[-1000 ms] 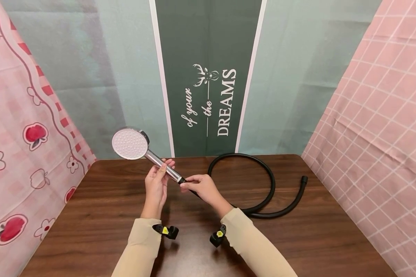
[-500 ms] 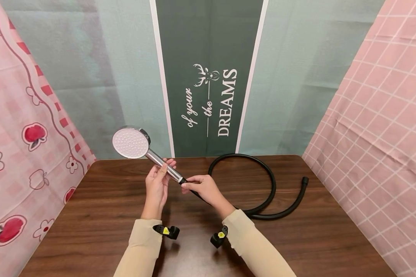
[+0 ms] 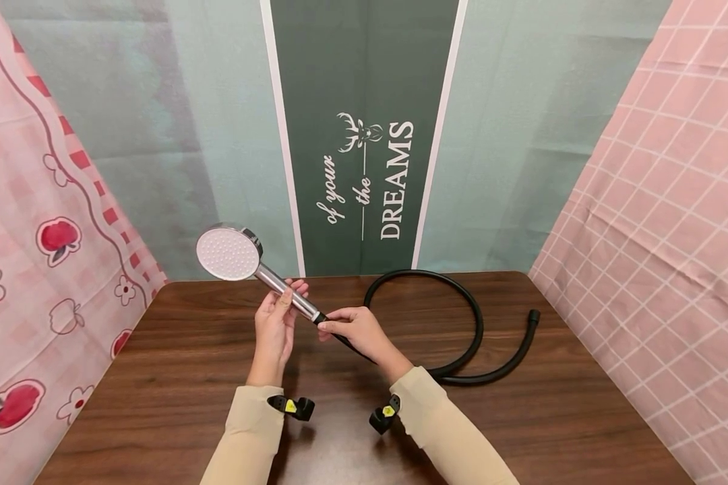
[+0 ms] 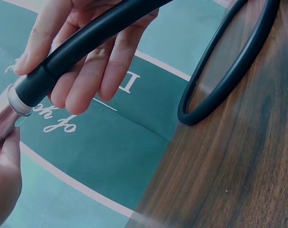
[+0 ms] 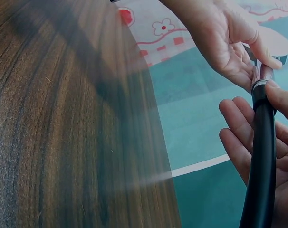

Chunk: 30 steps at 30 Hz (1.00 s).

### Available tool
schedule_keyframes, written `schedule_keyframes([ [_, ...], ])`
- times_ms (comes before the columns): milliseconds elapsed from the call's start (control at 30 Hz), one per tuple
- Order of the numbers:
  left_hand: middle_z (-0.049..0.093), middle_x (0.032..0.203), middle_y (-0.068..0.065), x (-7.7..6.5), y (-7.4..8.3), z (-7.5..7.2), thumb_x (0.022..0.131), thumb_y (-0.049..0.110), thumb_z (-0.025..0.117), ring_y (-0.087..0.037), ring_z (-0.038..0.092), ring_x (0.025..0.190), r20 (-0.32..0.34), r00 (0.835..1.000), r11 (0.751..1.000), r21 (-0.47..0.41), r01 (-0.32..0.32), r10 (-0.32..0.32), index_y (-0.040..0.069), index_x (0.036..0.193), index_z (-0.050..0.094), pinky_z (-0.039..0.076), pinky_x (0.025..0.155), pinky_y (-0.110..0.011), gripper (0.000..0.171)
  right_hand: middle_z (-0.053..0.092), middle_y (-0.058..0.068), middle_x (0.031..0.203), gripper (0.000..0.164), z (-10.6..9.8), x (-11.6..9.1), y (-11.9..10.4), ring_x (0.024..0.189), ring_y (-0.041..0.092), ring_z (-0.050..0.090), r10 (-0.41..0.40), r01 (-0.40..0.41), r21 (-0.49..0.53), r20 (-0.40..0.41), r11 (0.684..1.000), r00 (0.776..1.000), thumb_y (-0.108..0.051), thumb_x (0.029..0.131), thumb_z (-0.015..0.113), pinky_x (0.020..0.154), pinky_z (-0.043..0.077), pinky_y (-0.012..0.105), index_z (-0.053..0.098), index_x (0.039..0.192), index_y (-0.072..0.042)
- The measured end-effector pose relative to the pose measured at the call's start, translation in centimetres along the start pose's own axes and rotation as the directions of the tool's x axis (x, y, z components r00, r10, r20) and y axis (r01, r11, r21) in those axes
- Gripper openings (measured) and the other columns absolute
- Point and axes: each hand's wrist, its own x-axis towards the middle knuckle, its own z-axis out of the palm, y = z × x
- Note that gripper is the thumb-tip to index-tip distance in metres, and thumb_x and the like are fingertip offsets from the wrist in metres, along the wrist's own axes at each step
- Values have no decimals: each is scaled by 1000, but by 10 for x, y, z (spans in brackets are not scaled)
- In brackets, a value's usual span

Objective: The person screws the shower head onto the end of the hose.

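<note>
Your left hand (image 3: 273,327) grips the shower head (image 3: 228,253) by its handle (image 3: 303,304), above the counter (image 3: 188,343); your right hand (image 3: 359,332) pinches the hose (image 3: 478,323) at the handle's lower end.

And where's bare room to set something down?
Bare table lies between left sleeve and apple-print cloth, and between right sleeve and checked cloth. Crowded: back right, by the black hose; middle, by the left hand, right hand and shower head.
</note>
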Motion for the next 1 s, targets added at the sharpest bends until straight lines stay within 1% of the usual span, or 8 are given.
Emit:
schedule_keyframes([
  [67, 75, 100, -7, 0, 0, -1, 100, 5, 54, -16, 74, 95, -2, 1000, 1000, -1, 5, -5, -6, 119, 51, 58, 94, -28, 23, 76, 20, 90, 26, 0, 0, 1, 85, 23, 76, -2, 2, 4, 3, 1000, 1000, -19, 90, 74, 90, 61, 38, 74, 106, 1],
  [133, 75, 101, -7, -1, -1, -2, 100, 5, 54, -16, 74, 95, 0, 1000, 1000, 4, 7, -7, -7, 119, 50, 57, 95, -29, 23, 76, 21, 90, 26, 1, -1, 1, 85, 24, 76, -1, 1, 4, 6, 1000, 1000, -19, 90, 74, 91, 61, 39, 74, 106, 2],
  [200, 75, 101, -7, -1, -1, -3, 100, 5, 54, -15, 74, 95, -1, 1000, 1000, 9, 11, -11, -5, 117, 52, 57, 96, -29, 20, 76, 21, 90, 26, 2, -1, 1, 85, 25, 76, 1, -1, 0, 9, 1000, 1000, -19, 90, 74, 91, 61, 40, 74, 106, 1],
  [400, 75, 100, -7, -4, -2, -5, 100, 5, 55, -15, 74, 95, -18, 1000, 1000, 22, 18, -18, -5, 118, 52, 57, 96, -30, 21, 77, 18, 89, 26, 2, -3, 4, 83, 22, 76, 11, -11, -21, 11, 1000, 1000, -22, 90, 74, 89, 61, 36, 75, 105, -1],
  [500, 75, 100, -6, -4, -3, -6, 99, 7, 56, -14, 74, 95, -18, 1000, 1000, 27, 14, -13, -4, 116, 53, 57, 95, -29, 20, 77, 18, 88, 26, 2, -3, 5, 82, 23, 76, 13, -13, -16, 13, 1000, 1000, -22, 89, 75, 89, 61, 37, 75, 105, -2],
  [633, 75, 102, -6, -4, -3, -7, 99, 8, 57, -14, 74, 97, -4, 1000, 999, 32, 3, -3, -4, 117, 53, 57, 96, -29, 21, 76, 20, 88, 25, 2, -4, 3, 81, 24, 76, 4, -4, -3, 13, 1000, 1000, -20, 90, 74, 90, 61, 39, 75, 105, 0],
  [800, 75, 102, -6, -4, -4, -6, 100, 8, 56, -14, 74, 97, -2, 1000, 999, 32, 2, -2, -1, 115, 55, 57, 96, -29, 18, 76, 21, 88, 25, 2, -4, -1, 79, 22, 76, 8, -8, 9, 7, 1000, 1000, -18, 90, 74, 88, 62, 36, 74, 104, 2],
  [1000, 76, 101, -7, -3, -5, -5, 100, 7, 54, -14, 74, 96, -2, 1000, 1000, 13, -3, 3, -9, 121, 48, 58, 95, -28, 27, 76, 22, 89, 24, 2, -3, -1, 78, 20, 76, 13, -13, 54, 6, 998, 1000, -14, 90, 74, 90, 61, 37, 68, 104, 4],
])
